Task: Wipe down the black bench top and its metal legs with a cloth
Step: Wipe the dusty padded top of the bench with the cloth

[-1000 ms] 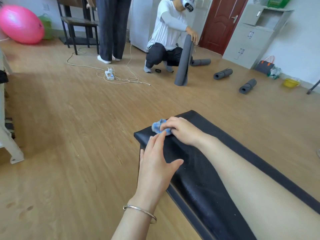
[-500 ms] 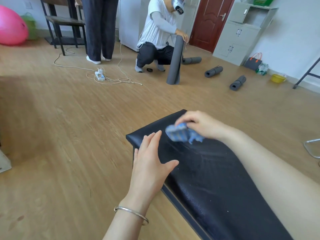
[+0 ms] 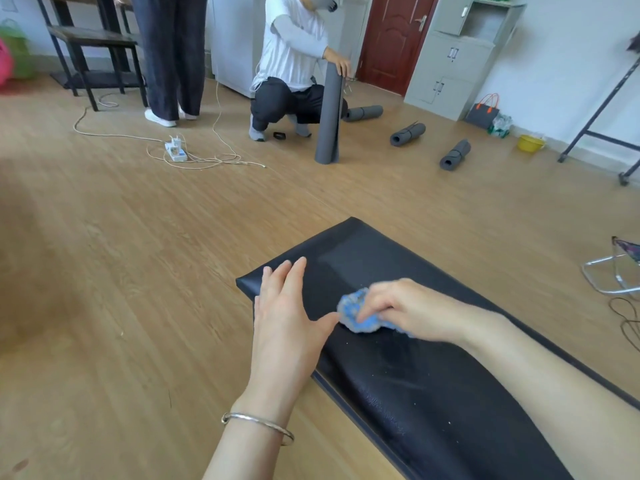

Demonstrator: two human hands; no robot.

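Head view: right hand [image 3: 408, 311] presses cloth [image 3: 358, 315] mid-bench top [image 3: 433, 393], clear of edges.

Matt, faintly grained black bench top [image 3: 433, 386], seemingly leatherette; nubbly blue cloth [image 3: 356, 315]; wood-grain floor [image 3: 138, 271].

Left hand [image 3: 287, 317]: flat, palm down, fingers [image 3: 294, 271] straight and together, pointing away from body; thumb splayed out to right. Hand rests on near-left edge of desk [image 3: 433, 393]. Left forearm bare, extended forward from lower frame; thin metal bangle [image 3: 258, 424] round wrist.

Right hand [image 3: 412, 310]: palm down, fingers curled, closed round bunched blue cloth [image 3: 358, 313], pressing it to desk. Motion-blurred. Right forearm bare, reaching in from lower right, lying low over desk. Left thumb tip just beside cloth.
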